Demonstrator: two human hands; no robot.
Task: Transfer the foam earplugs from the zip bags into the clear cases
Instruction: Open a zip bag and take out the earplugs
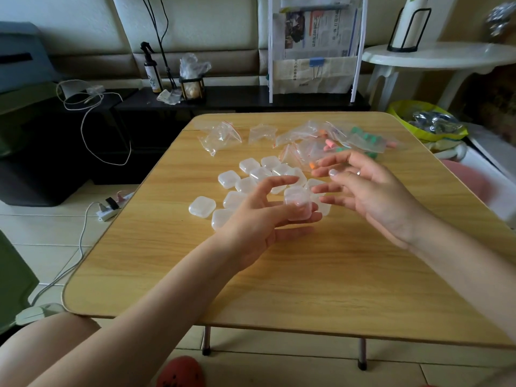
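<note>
Here, clear case (298, 203) in left hand (259, 222), right hand (371, 188) beside

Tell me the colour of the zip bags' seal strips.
Red, on the clear plastic zip bags; head view.

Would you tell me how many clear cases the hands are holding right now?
1. The left hand holds one clear case in its fingertips above the table; the right hand is open and empty. Other cases lie on the table.
</note>
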